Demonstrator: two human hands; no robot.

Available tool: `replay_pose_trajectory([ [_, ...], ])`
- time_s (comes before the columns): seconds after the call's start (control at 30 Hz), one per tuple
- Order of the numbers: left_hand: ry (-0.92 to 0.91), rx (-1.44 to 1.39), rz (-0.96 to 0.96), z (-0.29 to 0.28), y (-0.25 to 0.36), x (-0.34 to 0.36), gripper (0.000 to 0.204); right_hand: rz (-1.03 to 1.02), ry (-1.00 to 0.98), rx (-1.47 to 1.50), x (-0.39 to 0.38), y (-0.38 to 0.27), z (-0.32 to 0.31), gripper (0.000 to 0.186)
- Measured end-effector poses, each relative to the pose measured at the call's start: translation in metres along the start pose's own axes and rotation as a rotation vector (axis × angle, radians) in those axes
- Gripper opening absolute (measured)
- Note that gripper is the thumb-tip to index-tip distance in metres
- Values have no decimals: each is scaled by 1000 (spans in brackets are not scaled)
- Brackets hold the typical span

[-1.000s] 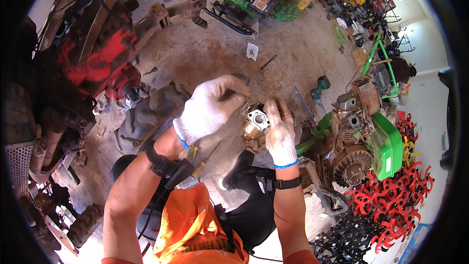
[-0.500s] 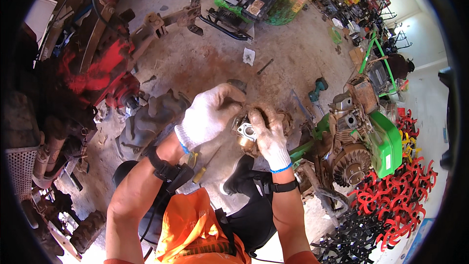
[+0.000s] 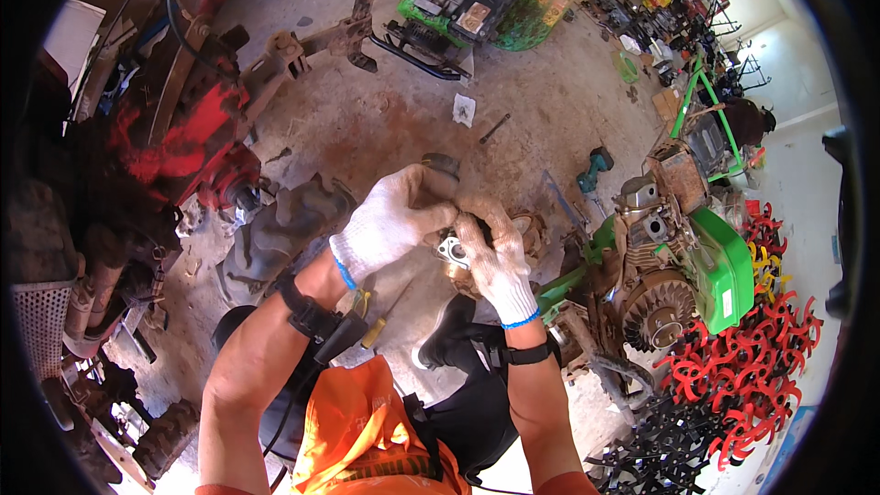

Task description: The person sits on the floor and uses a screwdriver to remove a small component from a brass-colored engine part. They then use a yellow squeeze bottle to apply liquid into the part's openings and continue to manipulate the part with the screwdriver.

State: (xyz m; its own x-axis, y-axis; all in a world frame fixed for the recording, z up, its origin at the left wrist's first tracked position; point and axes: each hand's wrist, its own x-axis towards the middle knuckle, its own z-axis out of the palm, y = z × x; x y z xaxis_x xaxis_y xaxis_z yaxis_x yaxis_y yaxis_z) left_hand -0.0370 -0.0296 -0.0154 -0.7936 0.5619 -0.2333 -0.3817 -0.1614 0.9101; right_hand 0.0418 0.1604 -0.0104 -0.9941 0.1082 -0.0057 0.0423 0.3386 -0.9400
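A small carburetor (image 3: 451,251) with a pale metal flange and a brass-coloured bowl is held in front of my knees. My right hand (image 3: 496,257), in a soiled white knitted glove, is closed around its right side and top, covering much of it. My left hand (image 3: 385,225), gloved in cleaner white, is bent in a pinch at the carburetor's upper left. Its fingertips meet those of my right hand; whatever they pinch is hidden. Beyond my left fingers sits a dark rounded part (image 3: 441,164).
To the right stands an engine (image 3: 655,307) with a finned flywheel and green tank. Red curved blades (image 3: 742,357) are heaped beside it. A green cordless drill (image 3: 598,169) and a yellow-handled screwdriver (image 3: 374,332) lie on the floor. Red machinery (image 3: 183,142) stands left, a green machine (image 3: 477,0) far ahead.
My left hand has moved slightly right, and its fingertips now meet my right hand's at the carburetor. The right hand has shifted a little left and covers more of the carburetor.
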Motion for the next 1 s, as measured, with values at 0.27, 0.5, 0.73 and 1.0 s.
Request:
replay_pose_trajectory([
  [0.27,-64,287,498,2,-12,4,33,95,-92,154,-6,2,-16,28],
  [0.5,76,1019,893,3,-2,-7,32,-187,-157,-228,1,13,-22,33],
  [0.73,151,1132,892,6,-1,-11,27,109,-131,7,1,-6,-24,30],
  [1.0,62,1146,897,0,-1,-8,28,58,-122,-18,-1,2,-25,26],
])
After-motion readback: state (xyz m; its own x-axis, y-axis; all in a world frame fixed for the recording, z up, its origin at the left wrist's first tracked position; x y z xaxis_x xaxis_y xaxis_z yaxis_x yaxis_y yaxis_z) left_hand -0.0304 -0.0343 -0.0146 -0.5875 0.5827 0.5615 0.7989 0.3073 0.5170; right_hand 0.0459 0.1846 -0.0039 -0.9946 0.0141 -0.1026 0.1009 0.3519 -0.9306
